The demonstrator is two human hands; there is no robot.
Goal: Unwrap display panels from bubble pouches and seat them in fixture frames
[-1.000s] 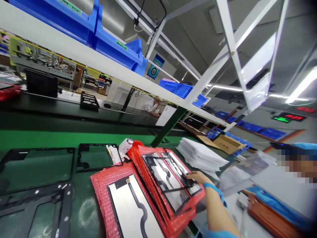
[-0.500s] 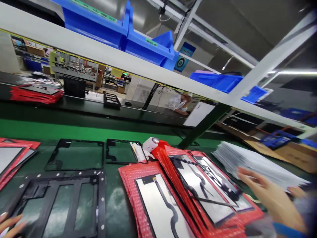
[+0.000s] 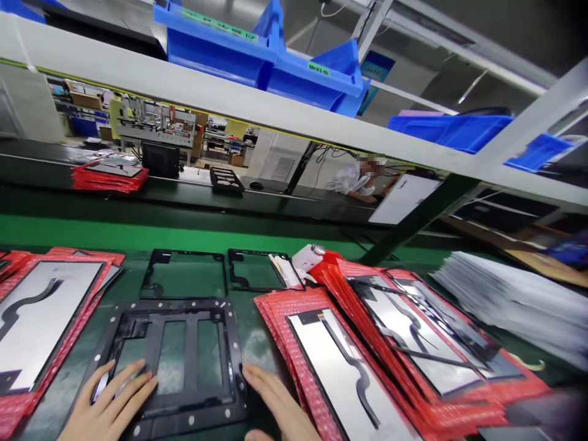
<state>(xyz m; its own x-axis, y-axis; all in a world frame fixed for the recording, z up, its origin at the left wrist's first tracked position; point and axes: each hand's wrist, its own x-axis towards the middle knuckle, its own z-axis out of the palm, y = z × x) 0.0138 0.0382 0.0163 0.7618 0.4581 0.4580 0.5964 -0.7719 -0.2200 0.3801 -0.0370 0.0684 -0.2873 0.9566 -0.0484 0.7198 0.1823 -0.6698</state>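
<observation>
Frame point(image 3: 190, 352), black: lies flat between the hands. Left hand point(image 3: 110, 395): fingers spread, on its left side. Right hand point(image 3: 280, 398): fingers extended, at its right edge. Beyond both hands: two bezels point(image 3: 225, 275). Beside right hand: screen point(image 3: 337, 361), red wrap point(image 3: 275, 315).

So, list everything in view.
Barred tray: one, black, front
Thin frames: at least three, black, behind tray, on right piles
Wrap piles: several, red, left, right, far bench
Panels: several, white, on piles
Bottle: one, white, behind right piles
Sheets: one stack, white, right
Bins: at least four, blue, on white shelf
Slotted tray: one, black, far bench
Near bench: one, green, underneath
Person: one, light top, beyond far bench
Background gear: uncountable, mixed, distant
Left hand: one, bare, on barred tray's left
Right hand: one, bare, at its right edge
</observation>
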